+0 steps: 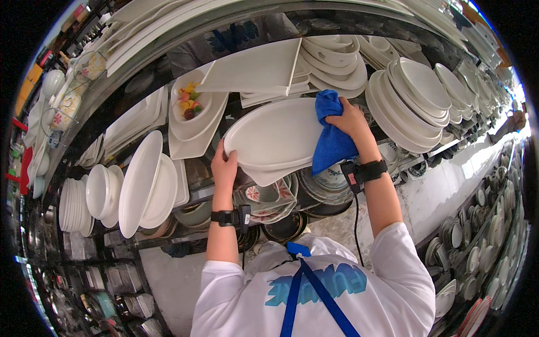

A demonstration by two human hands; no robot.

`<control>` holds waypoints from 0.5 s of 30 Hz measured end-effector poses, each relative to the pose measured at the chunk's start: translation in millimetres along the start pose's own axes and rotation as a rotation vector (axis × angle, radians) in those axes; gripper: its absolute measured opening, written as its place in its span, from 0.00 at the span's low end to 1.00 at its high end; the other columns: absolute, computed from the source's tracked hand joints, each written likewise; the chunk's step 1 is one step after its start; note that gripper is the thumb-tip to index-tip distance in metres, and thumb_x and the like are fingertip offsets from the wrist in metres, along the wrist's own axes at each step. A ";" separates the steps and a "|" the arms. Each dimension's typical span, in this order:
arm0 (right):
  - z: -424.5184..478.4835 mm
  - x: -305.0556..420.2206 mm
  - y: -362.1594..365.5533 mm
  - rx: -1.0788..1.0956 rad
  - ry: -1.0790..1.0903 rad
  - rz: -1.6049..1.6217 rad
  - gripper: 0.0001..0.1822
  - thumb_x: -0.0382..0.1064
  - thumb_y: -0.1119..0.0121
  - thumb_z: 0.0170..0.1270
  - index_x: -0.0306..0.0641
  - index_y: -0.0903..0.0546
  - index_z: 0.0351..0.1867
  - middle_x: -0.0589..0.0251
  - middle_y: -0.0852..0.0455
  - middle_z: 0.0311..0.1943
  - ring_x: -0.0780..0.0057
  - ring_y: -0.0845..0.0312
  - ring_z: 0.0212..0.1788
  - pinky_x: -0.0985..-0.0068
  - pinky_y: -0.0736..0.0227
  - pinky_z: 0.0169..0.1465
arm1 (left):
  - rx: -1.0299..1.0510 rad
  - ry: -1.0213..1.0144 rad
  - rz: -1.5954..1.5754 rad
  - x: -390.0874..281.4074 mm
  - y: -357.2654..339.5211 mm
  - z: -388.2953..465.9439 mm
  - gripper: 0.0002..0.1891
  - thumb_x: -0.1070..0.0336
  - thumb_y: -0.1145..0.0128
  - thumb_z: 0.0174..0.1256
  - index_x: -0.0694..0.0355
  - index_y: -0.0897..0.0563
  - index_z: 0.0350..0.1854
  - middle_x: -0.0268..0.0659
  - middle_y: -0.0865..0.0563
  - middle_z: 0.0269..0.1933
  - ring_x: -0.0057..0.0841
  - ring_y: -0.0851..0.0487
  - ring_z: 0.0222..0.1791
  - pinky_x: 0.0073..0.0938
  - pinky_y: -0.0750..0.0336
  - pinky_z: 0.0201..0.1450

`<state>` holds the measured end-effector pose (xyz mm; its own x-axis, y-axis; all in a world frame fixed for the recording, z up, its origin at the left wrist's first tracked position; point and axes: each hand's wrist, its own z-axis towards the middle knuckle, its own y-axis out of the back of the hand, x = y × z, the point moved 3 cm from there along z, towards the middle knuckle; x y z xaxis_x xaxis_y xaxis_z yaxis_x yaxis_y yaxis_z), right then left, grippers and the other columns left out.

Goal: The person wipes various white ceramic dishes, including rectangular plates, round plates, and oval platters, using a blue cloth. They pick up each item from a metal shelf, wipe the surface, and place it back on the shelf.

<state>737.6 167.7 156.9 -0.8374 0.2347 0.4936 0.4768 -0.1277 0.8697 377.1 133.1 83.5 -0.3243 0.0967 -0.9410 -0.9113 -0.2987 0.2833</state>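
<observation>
Before me is a large white oval plate (273,130), its flat face turned up. My left hand (224,164) grips its left rim, thumb on top. On the right, my right hand (348,120) clutches a bunched blue cloth (334,143) that lies over the plate's right end and hangs past its edge. Another white dish (265,175) with a pointed edge shows beneath the plate's front. Whether the two touch cannot be made out. The right fingers are partly hidden by the cloth.
Stacked white plates (408,105) stand to the right, with oval plates (141,185) to the left. Behind are a rectangular platter (252,69) and a dish holding small artificial fruit (189,101). Patterned bowls (269,198) sit on a lower shelf. A black cable (357,227) hangs from my right wrist strap.
</observation>
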 end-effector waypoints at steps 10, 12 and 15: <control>-14.3 39.2 -5.2 -0.135 0.029 -0.359 0.37 0.51 0.35 0.41 0.44 0.30 0.57 0.48 0.25 0.51 0.46 0.33 0.56 0.50 0.29 0.50 | -0.064 -0.024 -0.033 12.7 -2.0 -0.6 0.21 0.66 0.46 0.55 0.68 0.24 0.52 0.46 0.15 0.39 0.32 0.16 0.38 0.30 0.25 0.43; -8.7 41.5 -12.5 -0.123 0.024 -0.339 0.37 0.51 0.35 0.41 0.43 0.30 0.57 0.50 0.24 0.51 0.47 0.33 0.56 0.49 0.28 0.49 | -0.049 -0.006 -0.100 7.5 -4.2 -2.3 0.20 0.67 0.47 0.55 0.68 0.23 0.51 0.46 0.15 0.39 0.31 0.16 0.38 0.29 0.25 0.43; -4.4 47.8 -19.0 -0.052 0.011 -0.307 0.40 0.52 0.35 0.42 0.46 0.32 0.60 0.51 0.24 0.51 0.47 0.33 0.56 0.48 0.29 0.50 | -0.032 -0.007 -0.169 2.0 -4.9 -4.1 0.19 0.69 0.49 0.56 0.68 0.24 0.51 0.45 0.15 0.40 0.28 0.16 0.38 0.27 0.25 0.43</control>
<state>687.3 177.2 163.9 -0.9432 0.2593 0.2078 0.1873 -0.1016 0.9770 381.9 130.9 79.5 -0.1686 0.1546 -0.9735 -0.9447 -0.3072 0.1148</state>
